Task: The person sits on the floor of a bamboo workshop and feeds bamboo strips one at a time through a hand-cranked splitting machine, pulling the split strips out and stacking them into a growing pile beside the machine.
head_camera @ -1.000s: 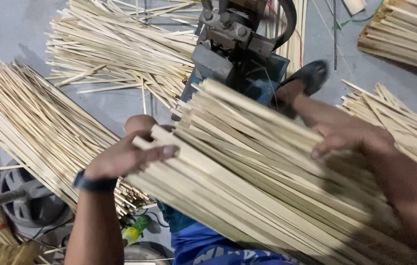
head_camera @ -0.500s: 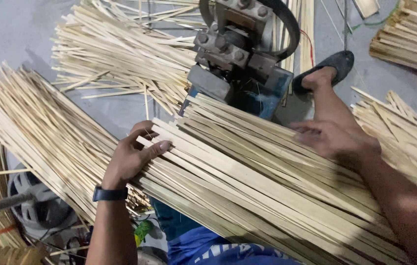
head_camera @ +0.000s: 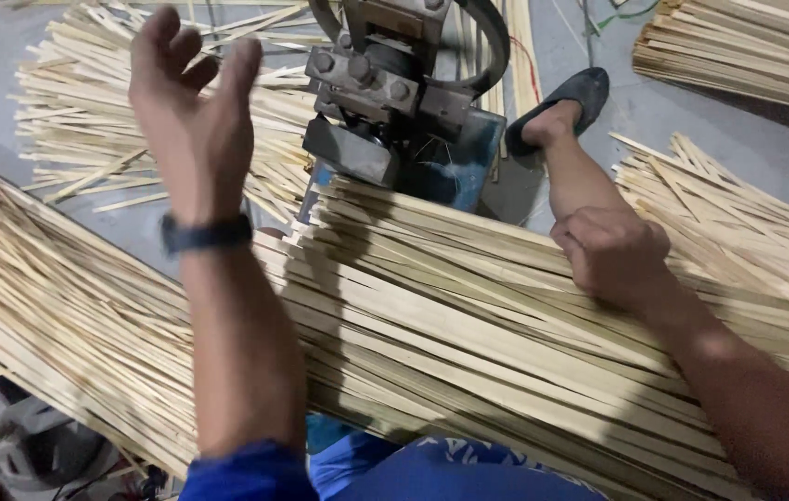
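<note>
- Left hand [head_camera: 192, 97]: raised in the air, fingers spread wide, holding nothing; dark wristband [head_camera: 206, 234] on the wrist.
- Right hand [head_camera: 609, 252]: closed in a fist on top of the bundle of strips [head_camera: 468, 325]; cannot tell whether it grips any.
- Bundle of strips: pale, long and flat, lying across the lap from near right to centre, far ends just beside the metal machine [head_camera: 392, 93].
- Foot in a dark slipper [head_camera: 566, 97] rests on the floor, right of the machine.
- More strips in a loose pile [head_camera: 88, 121] far left and a stack [head_camera: 747, 51] far right.
</note>
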